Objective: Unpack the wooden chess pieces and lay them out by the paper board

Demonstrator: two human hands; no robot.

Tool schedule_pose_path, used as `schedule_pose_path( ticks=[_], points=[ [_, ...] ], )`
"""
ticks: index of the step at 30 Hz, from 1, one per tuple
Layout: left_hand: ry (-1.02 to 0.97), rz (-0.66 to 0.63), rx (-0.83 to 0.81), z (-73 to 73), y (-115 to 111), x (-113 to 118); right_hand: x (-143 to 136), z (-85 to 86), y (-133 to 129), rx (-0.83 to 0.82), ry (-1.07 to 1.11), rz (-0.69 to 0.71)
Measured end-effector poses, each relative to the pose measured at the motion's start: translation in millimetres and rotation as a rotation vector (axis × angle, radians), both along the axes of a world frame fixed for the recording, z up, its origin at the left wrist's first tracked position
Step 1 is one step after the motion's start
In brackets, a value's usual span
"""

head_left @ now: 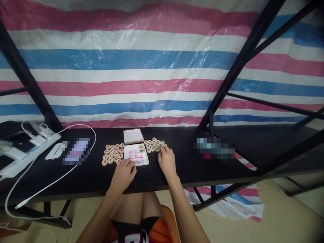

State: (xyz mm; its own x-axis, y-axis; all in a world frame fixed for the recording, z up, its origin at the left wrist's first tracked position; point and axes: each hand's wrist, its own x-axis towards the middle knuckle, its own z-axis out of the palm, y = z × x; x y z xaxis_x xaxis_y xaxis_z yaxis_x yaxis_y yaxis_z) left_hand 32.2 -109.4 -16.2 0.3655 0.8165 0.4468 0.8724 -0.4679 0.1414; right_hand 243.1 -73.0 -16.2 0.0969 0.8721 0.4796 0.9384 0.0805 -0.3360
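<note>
A shallow white box (144,161) lies open on the black table, with a sheet of pink lines in it and a couple of black-marked xiangqi pieces (141,149) at its upper right. My left hand (123,173) rests at its lower left corner, fingers loosely spread over the edge. Rows of red-marked xiangqi pieces (110,155) lie left of the box, partly hidden by that hand. On the right is a cluster of black-marked xiangqi pieces (152,145). My right hand (167,162) has its fingers bent together at a piece on the cluster's near right edge.
The box's lid (133,136) lies behind the box. To the left are a blurred phone (77,151), a white device (54,151), a power strip (30,155) and white cables (48,184). A blurred item (215,148) lies right. Black metal posts (227,81) frame the table before striped sheeting (131,60).
</note>
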Motion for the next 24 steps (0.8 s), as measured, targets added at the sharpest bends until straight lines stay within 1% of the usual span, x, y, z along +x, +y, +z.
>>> schedule_pose_path(
  ticks=[3,6,16,20,24],
  points=[
    [-0.007,0.002,0.005,-0.3,0,0,10,-8.3,-5,-0.070,-0.053,-0.010],
    [-0.016,0.002,0.014,-0.4,-1,0,8,-12.8,-8,-0.090,-0.090,0.000],
    [-0.028,-0.003,0.007,-1.0,-2,-1,5,-15.9,-4,-0.030,-0.112,0.068],
    [-0.030,-0.004,-0.006,-0.7,-2,-1,6,-17.0,-3,-0.053,-0.139,0.122],
    [-0.039,-0.011,-0.007,-1.3,-2,-1,6,-17.7,-2,-0.076,-0.116,0.096]
  ],
)
